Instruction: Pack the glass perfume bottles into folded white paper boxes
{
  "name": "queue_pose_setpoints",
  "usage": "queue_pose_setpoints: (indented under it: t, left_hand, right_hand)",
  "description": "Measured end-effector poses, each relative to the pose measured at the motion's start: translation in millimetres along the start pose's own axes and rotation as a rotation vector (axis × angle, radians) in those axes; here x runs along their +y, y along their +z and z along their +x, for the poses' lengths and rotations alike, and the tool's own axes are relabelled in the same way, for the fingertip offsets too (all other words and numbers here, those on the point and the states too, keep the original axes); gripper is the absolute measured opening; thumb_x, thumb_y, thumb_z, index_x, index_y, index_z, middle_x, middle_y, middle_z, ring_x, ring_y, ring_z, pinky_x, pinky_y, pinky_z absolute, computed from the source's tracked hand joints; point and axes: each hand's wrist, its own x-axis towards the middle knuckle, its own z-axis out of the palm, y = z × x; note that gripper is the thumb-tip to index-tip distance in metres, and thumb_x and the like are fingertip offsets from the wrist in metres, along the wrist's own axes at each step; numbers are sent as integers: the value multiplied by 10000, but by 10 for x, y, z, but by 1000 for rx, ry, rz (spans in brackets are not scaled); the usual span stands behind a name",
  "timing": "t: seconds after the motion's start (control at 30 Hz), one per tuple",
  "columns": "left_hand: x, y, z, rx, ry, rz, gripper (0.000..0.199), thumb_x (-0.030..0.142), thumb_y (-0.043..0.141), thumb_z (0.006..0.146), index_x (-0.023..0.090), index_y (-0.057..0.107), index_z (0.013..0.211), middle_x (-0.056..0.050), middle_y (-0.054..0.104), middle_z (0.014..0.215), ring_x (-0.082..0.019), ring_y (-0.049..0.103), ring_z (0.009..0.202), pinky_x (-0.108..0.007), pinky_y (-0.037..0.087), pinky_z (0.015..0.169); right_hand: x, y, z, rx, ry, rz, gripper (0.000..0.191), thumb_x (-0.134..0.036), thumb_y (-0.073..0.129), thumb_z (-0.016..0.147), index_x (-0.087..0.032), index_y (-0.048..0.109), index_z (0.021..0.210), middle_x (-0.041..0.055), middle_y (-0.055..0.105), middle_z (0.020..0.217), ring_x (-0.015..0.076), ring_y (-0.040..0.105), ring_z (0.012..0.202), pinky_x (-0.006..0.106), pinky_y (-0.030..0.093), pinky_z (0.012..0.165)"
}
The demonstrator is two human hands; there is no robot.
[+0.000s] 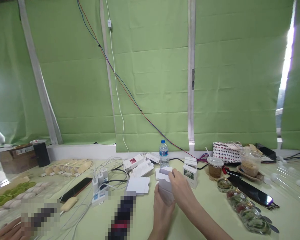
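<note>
A small white cardboard box (165, 187) is held upright in front of me. My left hand (162, 208) is closed around its lower left side. My right hand (180, 188) is closed at its upper right edge, with the fingers by the top opening. The fingertips are partly hidden by the box and the hands themselves. Just right of my hands stands a white box with a flower picture (190, 175). To the left lies a flat white box (138, 185), with several printed white boxes (141, 168) piled behind it.
A water bottle (163, 154) stands behind the boxes. Left are a power strip (100, 186) with tangled cables, a phone (76, 190) and another person's hand (11, 230). Right are an iced drink cup (215, 167), a black pouch (250, 190) and round clear packs (250, 213).
</note>
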Motion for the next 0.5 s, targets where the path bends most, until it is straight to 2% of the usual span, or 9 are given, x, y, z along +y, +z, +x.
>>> queue_pose_setpoints:
  t: [0.17, 0.27, 0.37, 0.5]
  left_hand:
    - [59, -35, 4, -11, -19, -67, 965, 364, 718, 641, 168, 166, 1408, -211, 502, 1338, -346, 545, 1167, -440, 449, 921]
    - [67, -50, 19, 23, 38, -112, 894, 349, 675, 703, 204, 154, 1415, -187, 463, 1381, -311, 519, 1208, -417, 442, 946]
    - [68, -51, 26, 53, 59, -89, 826, 361, 692, 692, 225, 230, 1363, -175, 444, 1391, -305, 521, 1191, -408, 456, 918]
    - [77, -70, 29, 5, 29, -104, 724, 343, 722, 658, 218, 322, 1248, -131, 585, 1181, -278, 599, 1029, -377, 486, 835]
  right_hand:
    - [66, 238, -147, -63, -94, 109, 338, 72, 424, 705, -219, 590, 748, 37, 617, 818, 178, 607, 653, 252, 460, 546]
    - [133, 295, -262, -65, -135, 178, 353, 38, 435, 762, -215, 622, 921, 68, 636, 1013, 197, 642, 856, 271, 523, 675]
    - [223, 322, -366, 2, -171, 241, 399, 17, 422, 810, -217, 589, 1087, 108, 580, 1218, 233, 585, 1034, 343, 525, 791]
    - [339, 365, -442, 57, -244, 222, 327, -20, 435, 850, -227, 614, 1028, 89, 637, 1157, 253, 554, 1004, 406, 511, 780]
